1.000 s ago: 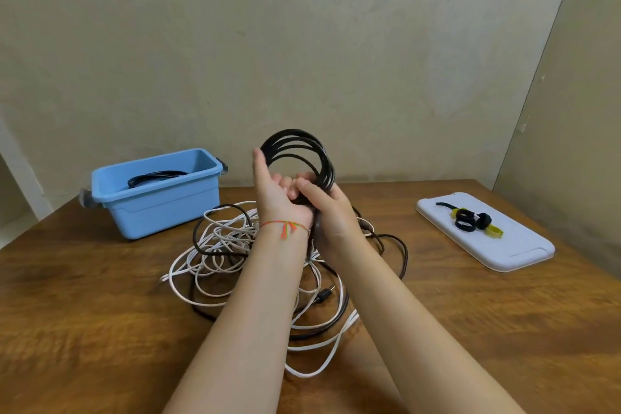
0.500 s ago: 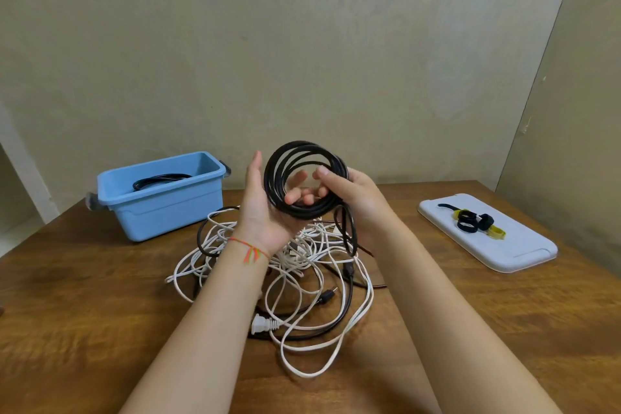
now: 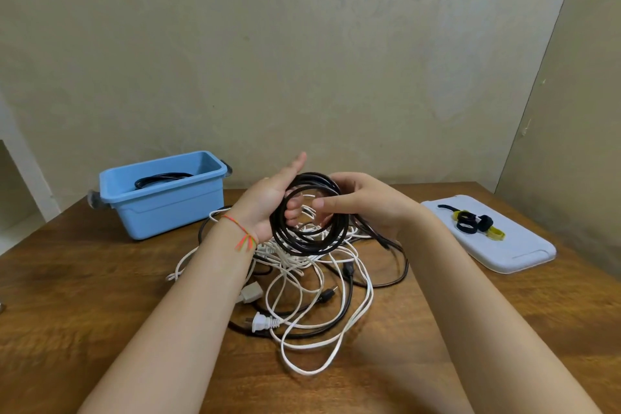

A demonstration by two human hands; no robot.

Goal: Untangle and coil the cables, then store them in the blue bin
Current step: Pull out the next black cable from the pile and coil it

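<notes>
Wooden table [image 3: 100,296], no legible text; both hands grip black coil [image 3: 309,215].

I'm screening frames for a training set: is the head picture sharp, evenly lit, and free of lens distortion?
Head view: soft, even light with faint shadows under the arms on the table; no glare. The black coil and both hands, left hand and right hand, look slightly soft. Wide-angle bending shows in the leaning wall corner at right.

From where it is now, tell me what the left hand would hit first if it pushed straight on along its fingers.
Probably nothing near: the left hand points up and away, passing right of the blue bin, toward the wall. Depth is unclear.
</notes>
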